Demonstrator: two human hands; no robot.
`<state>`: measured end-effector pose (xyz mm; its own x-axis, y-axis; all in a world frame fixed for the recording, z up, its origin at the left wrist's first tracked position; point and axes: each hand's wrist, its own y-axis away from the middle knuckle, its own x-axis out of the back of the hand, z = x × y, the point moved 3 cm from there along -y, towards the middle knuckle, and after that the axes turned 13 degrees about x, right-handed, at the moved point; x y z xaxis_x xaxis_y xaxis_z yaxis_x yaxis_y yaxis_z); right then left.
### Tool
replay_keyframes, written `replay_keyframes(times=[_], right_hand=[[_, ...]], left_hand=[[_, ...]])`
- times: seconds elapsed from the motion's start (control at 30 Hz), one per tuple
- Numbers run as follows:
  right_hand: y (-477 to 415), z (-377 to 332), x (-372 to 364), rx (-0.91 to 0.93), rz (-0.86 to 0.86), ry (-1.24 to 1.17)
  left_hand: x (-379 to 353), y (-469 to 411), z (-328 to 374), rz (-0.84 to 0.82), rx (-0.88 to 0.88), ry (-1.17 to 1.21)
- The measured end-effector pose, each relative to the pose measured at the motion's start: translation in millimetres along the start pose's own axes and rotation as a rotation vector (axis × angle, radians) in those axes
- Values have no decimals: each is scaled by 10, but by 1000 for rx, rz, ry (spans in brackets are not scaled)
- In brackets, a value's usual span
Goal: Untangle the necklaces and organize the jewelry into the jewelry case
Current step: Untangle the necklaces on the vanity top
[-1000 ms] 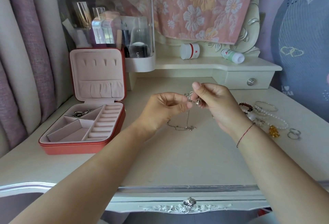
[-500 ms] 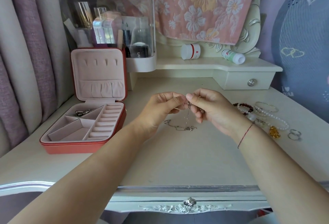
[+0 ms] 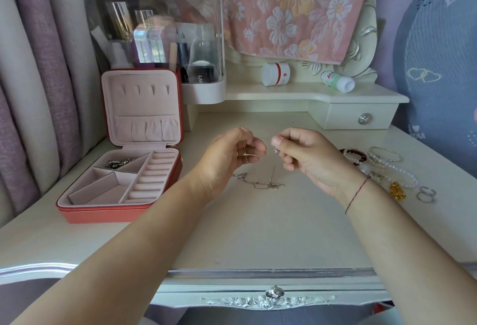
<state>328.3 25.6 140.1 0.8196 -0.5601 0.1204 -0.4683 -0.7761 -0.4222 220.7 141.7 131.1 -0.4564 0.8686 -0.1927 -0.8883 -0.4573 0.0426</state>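
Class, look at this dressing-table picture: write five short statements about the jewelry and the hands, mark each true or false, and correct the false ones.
1. The jewelry case lies open at the left of the table. True.
2. The left hand and the right hand both pinch a thin chain above the table. True.
3. Every compartment of the case is empty. False: silvery pieces lie in its back left compartment.
4. The two rings sit in the case's ring rolls. False: they lie on the table, far right.
5. A tangled necklace lies on the table below the hands. True.
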Motion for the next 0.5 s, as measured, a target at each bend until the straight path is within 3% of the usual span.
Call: replay_keyframes(times=[0.27, 0.5], right_hand=[[-8, -25, 30, 70, 20, -10], [-8, -69, 51, 115, 47, -136]], left_hand=[[0, 9, -2, -33, 47, 53], [-26, 54, -17, 81, 103, -163]])
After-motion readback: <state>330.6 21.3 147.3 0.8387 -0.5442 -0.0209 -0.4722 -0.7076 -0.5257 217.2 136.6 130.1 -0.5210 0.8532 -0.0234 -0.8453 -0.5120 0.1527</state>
